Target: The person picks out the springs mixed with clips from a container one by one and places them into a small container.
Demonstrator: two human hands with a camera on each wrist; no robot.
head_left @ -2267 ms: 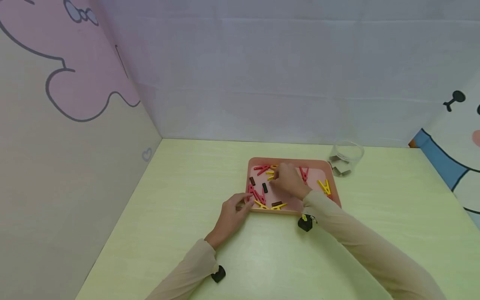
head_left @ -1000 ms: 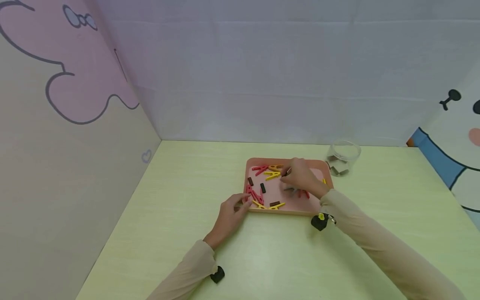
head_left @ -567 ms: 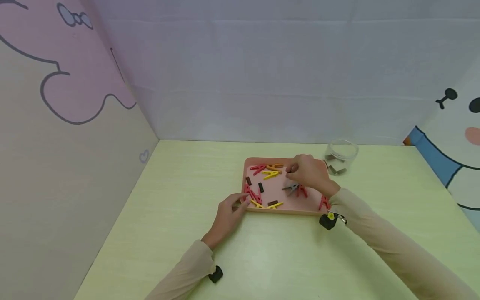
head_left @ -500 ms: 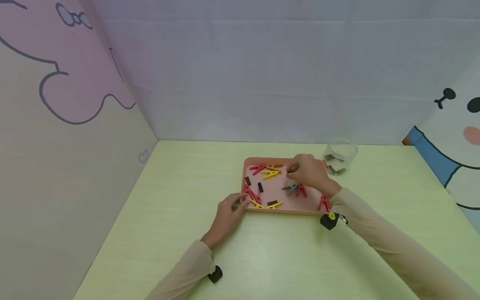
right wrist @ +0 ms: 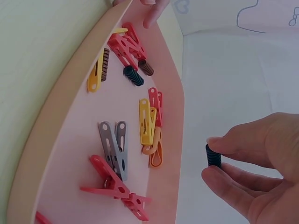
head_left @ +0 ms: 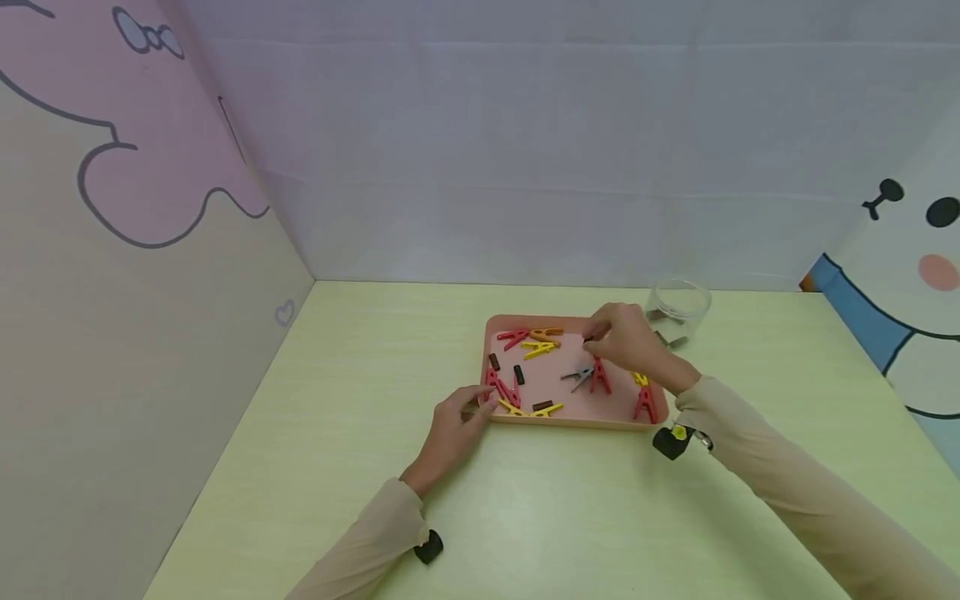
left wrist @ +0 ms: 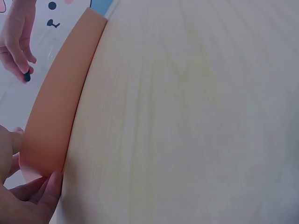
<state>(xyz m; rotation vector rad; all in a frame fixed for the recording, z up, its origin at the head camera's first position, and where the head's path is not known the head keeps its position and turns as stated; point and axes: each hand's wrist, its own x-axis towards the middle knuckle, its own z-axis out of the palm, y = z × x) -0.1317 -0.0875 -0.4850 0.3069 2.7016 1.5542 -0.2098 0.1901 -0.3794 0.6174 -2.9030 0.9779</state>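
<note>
My right hand [head_left: 626, 337] pinches a small dark coil spring [right wrist: 213, 156] between thumb and fingertips, held above the far right part of the pink tray [head_left: 573, 421]. My left hand [head_left: 453, 425] grips the tray's near left corner, with its thumb outside the wall in the left wrist view. Inside the tray lie red, yellow and orange clothespins. A grey clothespin [right wrist: 113, 149] rests against a red clothespin [right wrist: 110, 179] near the middle. Another dark spring [right wrist: 134, 75] and brown springs [right wrist: 145, 67] lie toward the left side. My right hand hides part of the tray's far right corner.
Just beyond the tray's far right corner stands a clear round tub [head_left: 680, 308] with greyish pieces seen in or through it. The pale table [head_left: 360, 350] meets a white wall [head_left: 480, 167] behind and a cartoon-printed wall [head_left: 210, 333] on the left.
My right hand has lifted away from the tray's middle and moved rightward, holding the dark spring. The grey clothespin, earlier covered, is now visible. My left hand keeps its grip on the corner.
</note>
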